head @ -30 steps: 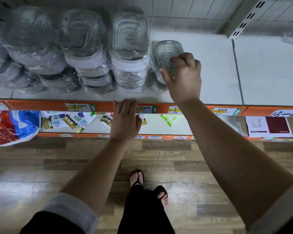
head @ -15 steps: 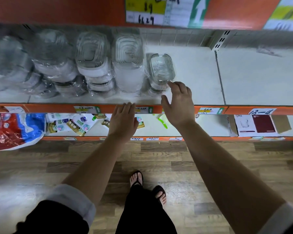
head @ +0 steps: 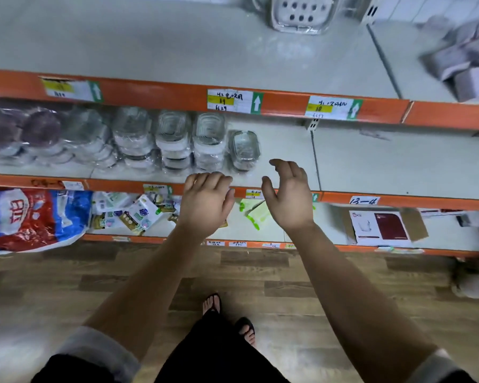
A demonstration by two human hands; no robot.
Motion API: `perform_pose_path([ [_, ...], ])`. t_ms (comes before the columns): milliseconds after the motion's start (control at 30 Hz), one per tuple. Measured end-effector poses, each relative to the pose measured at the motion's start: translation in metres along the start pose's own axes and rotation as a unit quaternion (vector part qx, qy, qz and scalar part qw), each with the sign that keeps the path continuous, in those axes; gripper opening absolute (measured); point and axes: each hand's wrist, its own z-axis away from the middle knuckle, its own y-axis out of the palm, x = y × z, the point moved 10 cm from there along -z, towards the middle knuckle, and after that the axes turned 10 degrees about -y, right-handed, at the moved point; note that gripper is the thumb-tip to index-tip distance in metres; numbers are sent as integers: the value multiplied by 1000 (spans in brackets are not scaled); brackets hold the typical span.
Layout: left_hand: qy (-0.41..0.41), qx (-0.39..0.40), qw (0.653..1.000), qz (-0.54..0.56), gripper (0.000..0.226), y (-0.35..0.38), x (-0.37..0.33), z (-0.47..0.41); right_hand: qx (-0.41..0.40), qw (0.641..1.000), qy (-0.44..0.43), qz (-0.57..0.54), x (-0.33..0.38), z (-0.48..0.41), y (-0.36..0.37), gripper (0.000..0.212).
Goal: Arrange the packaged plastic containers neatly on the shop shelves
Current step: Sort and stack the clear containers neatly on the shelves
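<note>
Both hands were empty: the left hand hovered palm-down with fingers loosely spread over the front edge of the white middle shelf with an orange lip, and the right hand was open and curled, grasping nothing. The clear film-wrapped plastic containers stood in a row along the shelf's left half, the smallest wrapped container at the row's right end. That row looked largely done; the shelf's right half remained bare.
</note>
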Motion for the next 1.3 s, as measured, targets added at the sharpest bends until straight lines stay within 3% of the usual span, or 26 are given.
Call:
perform_pose_path([
  [367, 64, -147, 987, 12, 25, -98, -26, -85, -168, 982, -90, 15, 41, -60, -106, 19],
  [700, 47, -86, 995, 3, 36, -93, 2, -220, -137, 986, -73, 60, 18, -195, -115, 26],
  [900, 77, -43, 995, -40, 49, -74, 3, -275, -134, 983, -66, 106, 6, -268, -124, 37],
  [1033, 69, -55, 996, -21, 34, -66, 11, -299, -94, 984, -53, 145, -6, -311, -123, 46],
  [1133, 66, -72, 995, 9, 23, -60, 12, -300, -63, 985, -23, 158, -17, -327, -116, 45],
  [1300, 67, -78, 994, 23, 32, -53, 14, -301, -101, 978, -27, 182, -21, -324, -121, 29],
])
